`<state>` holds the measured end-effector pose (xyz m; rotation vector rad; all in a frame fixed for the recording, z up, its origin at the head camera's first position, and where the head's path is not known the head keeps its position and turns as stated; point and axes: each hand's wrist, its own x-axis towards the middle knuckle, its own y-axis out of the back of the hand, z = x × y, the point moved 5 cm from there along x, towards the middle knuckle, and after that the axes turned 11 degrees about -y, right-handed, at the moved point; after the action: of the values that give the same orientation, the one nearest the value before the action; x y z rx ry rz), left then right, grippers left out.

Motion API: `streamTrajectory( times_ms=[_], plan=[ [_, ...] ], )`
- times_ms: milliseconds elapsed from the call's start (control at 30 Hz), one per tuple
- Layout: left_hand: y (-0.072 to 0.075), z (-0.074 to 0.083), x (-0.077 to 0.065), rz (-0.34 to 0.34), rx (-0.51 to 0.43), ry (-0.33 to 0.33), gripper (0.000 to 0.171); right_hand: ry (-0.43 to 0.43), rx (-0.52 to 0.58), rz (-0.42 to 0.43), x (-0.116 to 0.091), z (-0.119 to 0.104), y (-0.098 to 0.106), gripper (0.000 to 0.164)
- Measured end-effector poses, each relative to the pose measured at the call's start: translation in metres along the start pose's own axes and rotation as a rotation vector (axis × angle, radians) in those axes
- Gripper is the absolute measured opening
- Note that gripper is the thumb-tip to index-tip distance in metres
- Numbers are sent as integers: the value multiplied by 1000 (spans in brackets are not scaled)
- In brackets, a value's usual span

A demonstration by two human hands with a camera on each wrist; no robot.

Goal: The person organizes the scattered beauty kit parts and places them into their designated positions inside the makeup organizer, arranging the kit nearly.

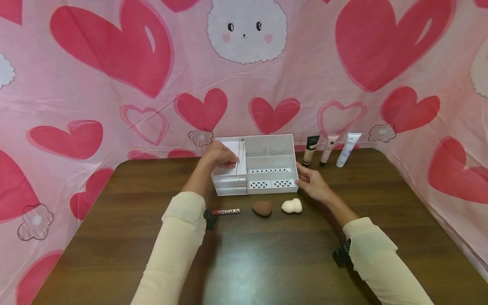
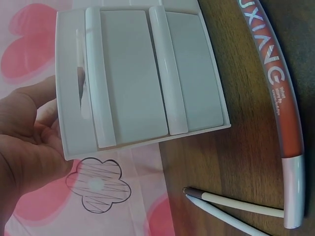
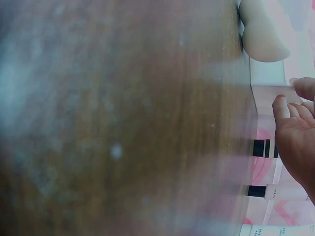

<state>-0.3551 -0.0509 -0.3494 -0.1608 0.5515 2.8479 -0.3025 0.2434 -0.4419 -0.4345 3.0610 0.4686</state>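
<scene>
My left hand (image 1: 221,155) reaches into the top left compartment of a white desk organizer (image 1: 272,191). Its curled fingertips are at thin white sticks (image 1: 242,156) lying upright along that compartment's right side; the fingers hide whether one is pinched. The left wrist view shows this hand behind the organizer's drawer fronts (image 2: 130,73). My right hand (image 1: 312,182) touches the organizer's right side with its fingertips. In front lie a lip gloss tube (image 1: 227,211), a brown teardrop makeup sponge (image 1: 262,208) and a cream makeup sponge (image 1: 292,206). Two slim pencils (image 2: 236,202) lie by the gloss.
Right of the organizer stand a black-and-beige tube (image 1: 310,150), a pink tube (image 1: 328,150) and a white tube (image 1: 348,150). A pink cloth (image 1: 190,76) with hearts hangs behind the brown wooden table (image 1: 126,245).
</scene>
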Motion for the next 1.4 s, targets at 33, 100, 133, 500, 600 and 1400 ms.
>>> streamTrajectory(
  times_ms=[33, 100, 133, 500, 600, 1400],
  plan=[
    [0, 0, 0, 1, 3, 0, 22, -2, 1, 1, 0, 0, 0, 66],
    [1, 0, -1, 2, 5, -2, 23, -3, 2, 2, 0, 0, 0, 66],
    [1, 1, -1, 1, 7, -4, 24, -3, 2, 2, 0, 0, 0, 66],
    [3, 1, -4, 0, -6, 9, 26, 2, -8, 5, -1, -2, -1, 66],
    [2, 1, -4, -2, -29, 10, 27, 4, -8, 6, -2, -3, -1, 66],
    [25, -6, -25, -74, -40, -116, 32, -7, -32, 21, -2, -3, -1, 65]
  ],
)
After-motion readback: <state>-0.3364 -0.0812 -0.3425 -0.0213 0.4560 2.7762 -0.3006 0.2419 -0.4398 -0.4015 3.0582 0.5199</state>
